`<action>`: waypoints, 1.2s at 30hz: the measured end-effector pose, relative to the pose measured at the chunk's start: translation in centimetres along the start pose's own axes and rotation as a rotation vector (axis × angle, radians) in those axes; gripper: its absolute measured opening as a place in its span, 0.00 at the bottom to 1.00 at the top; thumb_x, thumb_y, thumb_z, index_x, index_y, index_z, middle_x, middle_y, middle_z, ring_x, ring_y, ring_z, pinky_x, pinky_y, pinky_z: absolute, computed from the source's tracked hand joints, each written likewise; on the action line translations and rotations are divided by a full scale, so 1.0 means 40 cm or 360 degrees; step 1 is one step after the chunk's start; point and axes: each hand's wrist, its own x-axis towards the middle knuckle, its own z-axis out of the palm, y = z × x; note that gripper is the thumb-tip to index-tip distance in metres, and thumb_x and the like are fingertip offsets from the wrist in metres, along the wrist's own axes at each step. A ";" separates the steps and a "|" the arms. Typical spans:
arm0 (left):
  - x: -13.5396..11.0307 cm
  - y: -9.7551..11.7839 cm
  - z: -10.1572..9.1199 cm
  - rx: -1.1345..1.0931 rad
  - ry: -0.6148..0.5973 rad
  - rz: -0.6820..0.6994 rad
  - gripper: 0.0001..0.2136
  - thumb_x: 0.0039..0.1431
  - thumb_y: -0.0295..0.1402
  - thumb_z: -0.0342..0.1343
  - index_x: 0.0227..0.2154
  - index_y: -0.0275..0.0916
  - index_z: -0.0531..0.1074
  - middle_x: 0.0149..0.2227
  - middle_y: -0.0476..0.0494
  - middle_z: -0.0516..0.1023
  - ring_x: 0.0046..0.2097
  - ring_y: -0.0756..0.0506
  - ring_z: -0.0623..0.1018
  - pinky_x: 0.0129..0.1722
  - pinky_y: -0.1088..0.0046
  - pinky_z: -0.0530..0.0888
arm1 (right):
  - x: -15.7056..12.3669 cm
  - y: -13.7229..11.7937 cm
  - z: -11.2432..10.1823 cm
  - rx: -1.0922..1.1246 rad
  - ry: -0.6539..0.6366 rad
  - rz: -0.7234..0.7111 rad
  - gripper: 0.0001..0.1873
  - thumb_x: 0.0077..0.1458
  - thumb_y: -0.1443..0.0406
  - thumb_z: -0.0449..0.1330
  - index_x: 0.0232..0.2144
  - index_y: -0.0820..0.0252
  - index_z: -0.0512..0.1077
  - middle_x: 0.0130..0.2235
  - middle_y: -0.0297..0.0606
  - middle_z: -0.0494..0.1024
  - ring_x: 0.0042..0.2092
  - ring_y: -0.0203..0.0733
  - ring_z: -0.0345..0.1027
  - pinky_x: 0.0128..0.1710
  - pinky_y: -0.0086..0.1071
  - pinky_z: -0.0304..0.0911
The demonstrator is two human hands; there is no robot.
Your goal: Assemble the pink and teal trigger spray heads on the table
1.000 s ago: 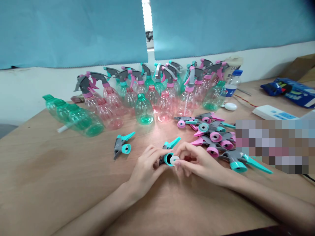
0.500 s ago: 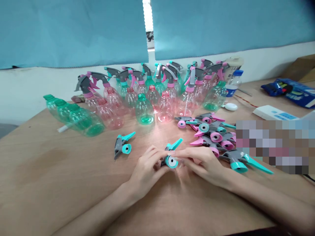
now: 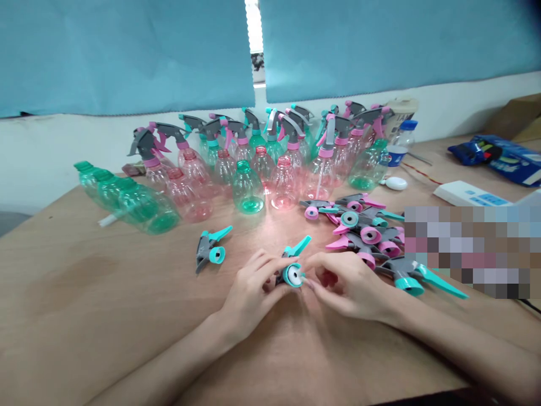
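Note:
My left hand (image 3: 253, 285) grips a teal-and-grey spray trigger head (image 3: 292, 265) just above the wooden table (image 3: 105, 316), its round teal collar facing me. My right hand (image 3: 342, 282) is curled beside it, fingertips touching the collar's right edge where a small white disc sits inside. A second teal trigger head (image 3: 210, 249) lies loose to the left. A pile of pink and teal trigger heads (image 3: 367, 237) lies just right of my hands.
Several pink and green plastic bottles (image 3: 262, 163), some capped with triggers, stand in rows at the back; green bottles (image 3: 127, 197) lie on their side at left. A white device (image 3: 469, 194), a blue packet (image 3: 502, 155) and a blurred patch sit at right.
The white disc that my right fingers held at the collar's mouth now sits inside the collar. My right fingers stretched over it, then curled back. The trigger head shifted only slightly.

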 end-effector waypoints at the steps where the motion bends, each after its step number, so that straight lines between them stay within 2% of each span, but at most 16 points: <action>1: 0.000 0.000 0.000 0.0003 -0.0001 0.0009 0.14 0.57 0.29 0.58 0.47 0.40 0.70 0.33 0.47 0.72 0.33 0.49 0.68 0.31 0.75 0.70 | 0.000 0.000 0.003 -0.0023 -0.0034 0.0013 0.05 0.52 0.72 0.57 0.34 0.62 0.69 0.24 0.29 0.69 0.22 0.29 0.59 0.22 0.24 0.53; 9: 0.003 0.005 0.000 0.0038 0.0021 0.0052 0.13 0.57 0.29 0.58 0.46 0.39 0.71 0.33 0.47 0.72 0.32 0.49 0.68 0.30 0.76 0.69 | -0.004 0.000 0.012 -0.0090 -0.0004 0.0018 0.08 0.53 0.71 0.55 0.37 0.63 0.69 0.24 0.29 0.69 0.21 0.29 0.58 0.21 0.24 0.53; 18: 0.000 0.002 0.004 0.0062 0.0021 0.0083 0.14 0.58 0.31 0.57 0.47 0.39 0.70 0.35 0.46 0.73 0.34 0.49 0.70 0.31 0.75 0.70 | -0.002 -0.003 0.014 -0.0132 0.0080 -0.0090 0.10 0.52 0.72 0.56 0.39 0.63 0.68 0.23 0.27 0.67 0.20 0.28 0.57 0.21 0.24 0.53; 29: -0.001 0.000 0.007 0.0097 0.0041 0.0071 0.13 0.60 0.33 0.55 0.47 0.39 0.70 0.34 0.46 0.73 0.32 0.49 0.70 0.30 0.74 0.71 | 0.002 -0.008 0.006 -0.0092 -0.0014 0.0007 0.10 0.50 0.71 0.55 0.38 0.61 0.68 0.21 0.26 0.64 0.20 0.29 0.57 0.20 0.24 0.51; 36: 0.000 0.004 0.005 0.0071 0.0023 0.0091 0.14 0.57 0.28 0.58 0.47 0.39 0.70 0.37 0.46 0.73 0.34 0.49 0.70 0.29 0.77 0.71 | 0.008 -0.008 0.001 -0.0127 -0.0048 0.0012 0.12 0.49 0.72 0.56 0.39 0.61 0.69 0.21 0.25 0.65 0.20 0.29 0.57 0.20 0.25 0.50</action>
